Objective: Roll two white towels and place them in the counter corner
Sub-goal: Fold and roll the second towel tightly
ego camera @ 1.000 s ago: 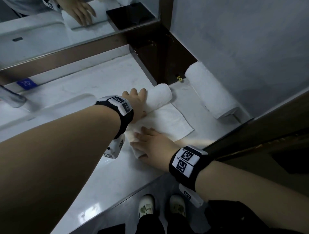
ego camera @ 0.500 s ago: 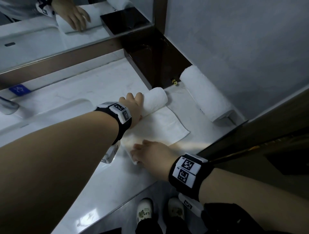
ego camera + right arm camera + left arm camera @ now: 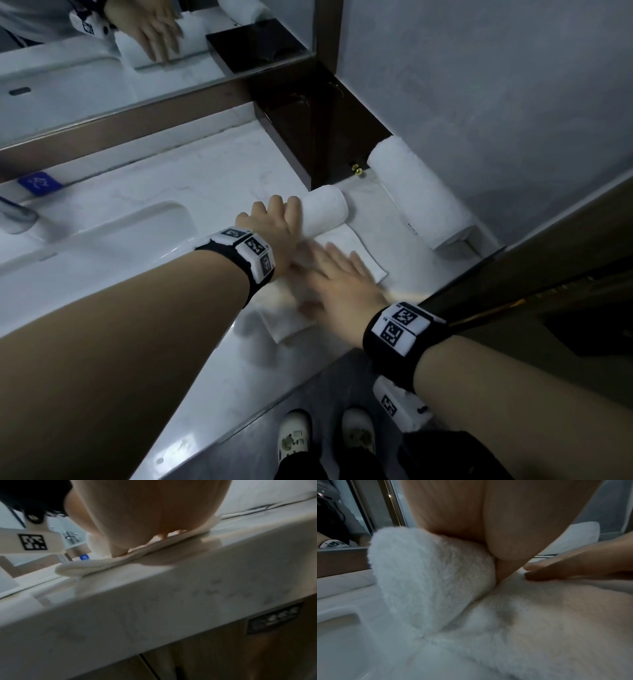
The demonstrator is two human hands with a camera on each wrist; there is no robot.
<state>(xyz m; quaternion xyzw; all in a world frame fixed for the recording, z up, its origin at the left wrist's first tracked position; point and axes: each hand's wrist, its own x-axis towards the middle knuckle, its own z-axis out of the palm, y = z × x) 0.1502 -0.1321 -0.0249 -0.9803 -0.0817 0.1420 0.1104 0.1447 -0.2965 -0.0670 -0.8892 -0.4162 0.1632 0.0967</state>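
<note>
The half-rolled white towel [image 3: 325, 212] lies on the marble counter [image 3: 212, 370] near its right end, its rolled part a plump terry cylinder and its unrolled part a flat, doubled sheet spread toward the counter's front edge. Much of the roll's middle is hidden under the left hand [image 3: 270, 226]; in the left wrist view only the fluffy near end of the roll [image 3: 423, 577] and the palm above it show, and the fingertips are cut off. That hand lies over the roll with fingers loosely bent across its top, pressing rather than pinching. The right hand [image 3: 339, 284] is smeared by motion blur, so its outline is soft; its fingers look straight and spread, flat on the unrolled sheet, holding nothing. From the right wrist camera the palm [image 3: 145, 520] blocks most of the cloth, leaving only the layered, rounded hem [image 3: 77, 568] clear.

The finished towel roll [image 3: 418, 195], tight and tubular, lies along the grey wall [image 3: 479, 85] in the counter corner, apart from the other towel. Just beside its far end stands a dark glossy wooden cabinet [image 3: 308, 130] with a small brass knob [image 3: 357, 168]. To the left are the moulded sink basin [image 3: 102, 240], a partly cut-off metal tap [image 3: 17, 216], a blue label [image 3: 39, 183] and the mirror [image 3: 102, 68]
</note>
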